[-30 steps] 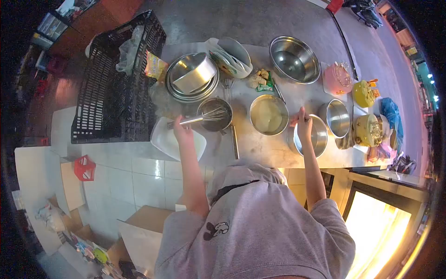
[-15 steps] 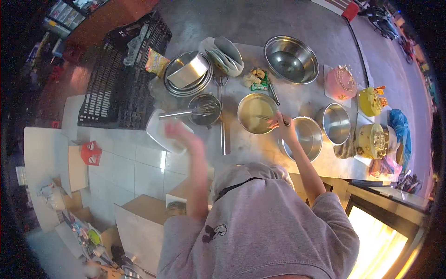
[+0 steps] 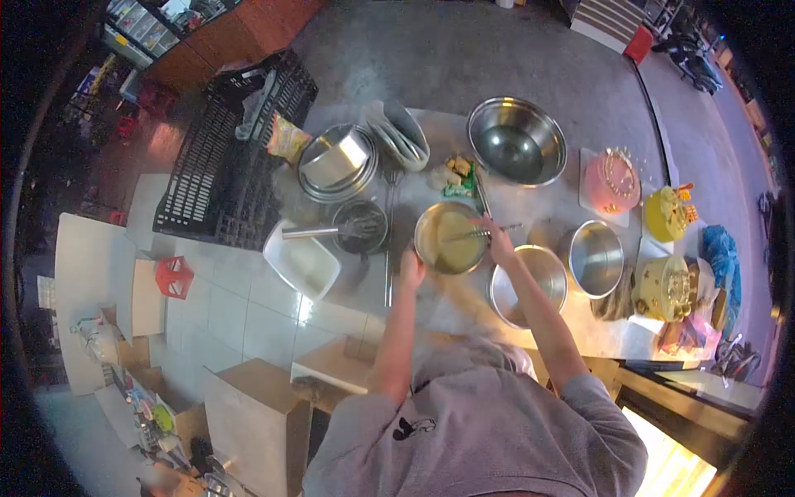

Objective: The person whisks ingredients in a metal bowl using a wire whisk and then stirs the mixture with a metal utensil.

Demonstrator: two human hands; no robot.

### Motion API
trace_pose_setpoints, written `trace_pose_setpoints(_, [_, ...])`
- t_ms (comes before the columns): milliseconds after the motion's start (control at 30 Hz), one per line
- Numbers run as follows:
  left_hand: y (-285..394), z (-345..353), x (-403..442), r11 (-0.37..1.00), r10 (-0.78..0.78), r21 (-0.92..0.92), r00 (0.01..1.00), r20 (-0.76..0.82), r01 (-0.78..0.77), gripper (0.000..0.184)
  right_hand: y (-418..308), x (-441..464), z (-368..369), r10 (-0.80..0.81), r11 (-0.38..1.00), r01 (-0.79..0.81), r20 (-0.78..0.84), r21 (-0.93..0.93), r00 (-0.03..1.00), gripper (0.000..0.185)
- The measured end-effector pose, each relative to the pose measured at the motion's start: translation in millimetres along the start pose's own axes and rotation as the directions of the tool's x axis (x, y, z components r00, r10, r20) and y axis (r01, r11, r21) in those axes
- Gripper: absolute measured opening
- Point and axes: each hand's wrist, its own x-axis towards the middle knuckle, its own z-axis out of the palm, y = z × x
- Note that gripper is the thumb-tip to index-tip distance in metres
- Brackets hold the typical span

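Observation:
A metal bowl of pale yellow batter is between my two hands. My left hand is closed on its near left side. On the right side, my right hand grips the rim. A whisk rests in the batter, its handle reaching past the rim by my right hand; whether those fingers also press on it I cannot tell. Close to my right forearm stands a steel pot. Left of the bowl, a second whisk leans in a dark bowl.
Beyond are a large steel bowl, ginger-like pieces and stacked pans. A white tray sits at the table's left edge. Another pot, a pink cake and two yellow cakes stand right. A black crate is at left.
My left hand has come from the left, over the white tray, to the bowl's side. My right hand has shifted from the whisk to the rim. The camera view has tilted slightly.

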Motion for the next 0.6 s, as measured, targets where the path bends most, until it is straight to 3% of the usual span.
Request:
trace_pose_setpoints(67, [-4,10,-1,1.000,0.022,-0.006,1.000,-0.016,-0.022,0.037,23,16,0,0.096,0.959,-0.114,0.082,0.258,0.992,0.048])
trace_pose_setpoints(200, [14,44,-21,0.995,-0.042,-0.090,0.991,-0.126,0.031,0.033,14,6,12,0.117,0.918,-0.141,0.087,0.371,0.989,0.054])
trace_pose_setpoints(267, [33,54,-29,0.969,-0.201,-0.168,0.972,-0.123,0.179,0.035,6,-1,10,0.074,0.878,-0.181,0.247,0.443,0.966,0.057])
trace_pose_setpoints(300, [31,46,-27,0.967,-0.213,-0.175,0.967,-0.137,0.188,0.035,5,-2,9,0.094,0.876,-0.198,0.247,0.440,0.964,0.057])
trace_pose_setpoints(367, [25,29,-26,0.929,-0.198,-0.299,0.976,0.091,0.217,0.038,-1,-3,8,0.137,0.888,-0.212,0.206,0.407,0.969,0.058])
trace_pose_setpoints(433, [33,40,-36,0.915,-0.207,-0.329,0.971,0.120,0.236,0.040,-30,-13,16,0.181,0.882,-0.240,0.179,0.406,0.967,0.060])
trace_pose_setpoints(500, [39,50,-42,0.899,-0.214,-0.354,0.964,0.156,0.257,0.042,-50,-20,20,0.188,0.864,-0.286,0.260,0.415,0.947,0.057])
trace_pose_setpoints(567, [41,58,-41,0.886,0.002,-0.436,0.939,0.343,0.158,0.040,-70,-31,27,0.212,0.857,-0.312,0.270,0.410,0.939,0.057])
trace_pose_setpoints(600, [41,59,-44,0.886,0.002,-0.435,0.939,0.344,0.158,0.040,-81,-37,32,0.231,0.851,-0.334,0.283,0.406,0.931,0.058])
